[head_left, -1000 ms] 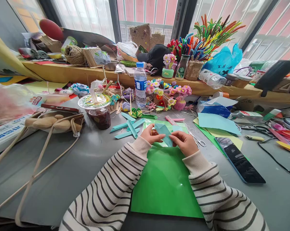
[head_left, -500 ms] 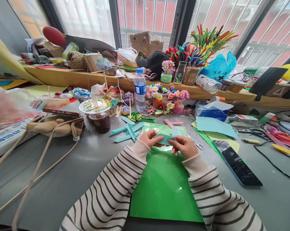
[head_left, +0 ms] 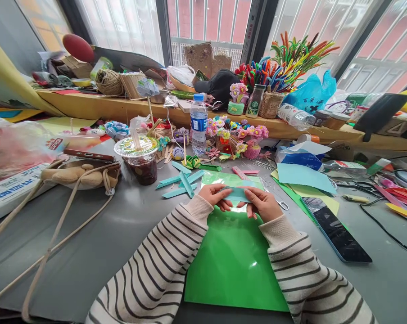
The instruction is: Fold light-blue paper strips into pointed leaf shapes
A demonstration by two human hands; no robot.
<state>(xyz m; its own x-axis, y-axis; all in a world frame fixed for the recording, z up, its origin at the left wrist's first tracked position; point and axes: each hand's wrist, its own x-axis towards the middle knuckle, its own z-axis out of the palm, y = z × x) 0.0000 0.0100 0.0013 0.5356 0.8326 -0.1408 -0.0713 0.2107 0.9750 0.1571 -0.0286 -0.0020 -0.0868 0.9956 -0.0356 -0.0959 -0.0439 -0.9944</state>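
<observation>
A light-blue strip of paper (head_left: 236,194) is stretched between my two hands over the far part of a shiny green sheet (head_left: 237,256). My left hand (head_left: 214,196) pinches its left end, thumb on top. At the other end my right hand (head_left: 263,202) grips the paper between thumb and fingers. Several folded light-blue strips (head_left: 183,181) lie crossed on the table left of my hands. Beyond the hands are folded pink strips (head_left: 240,173). Scissors (head_left: 283,205) lie just right of my right hand, partly hidden by it.
A lidded drink cup (head_left: 139,159) and a water bottle (head_left: 198,126) stand behind the strips. On the right lie a phone (head_left: 336,229) and coloured paper sheets (head_left: 306,178). A bag with long cords (head_left: 80,176) is at the left. Crafts crowd the back ledge (head_left: 176,113).
The paper strip is now held flatter and shows more of its face between my hands. My right thumb has shifted a little to the right along it. The view has moved slightly.
</observation>
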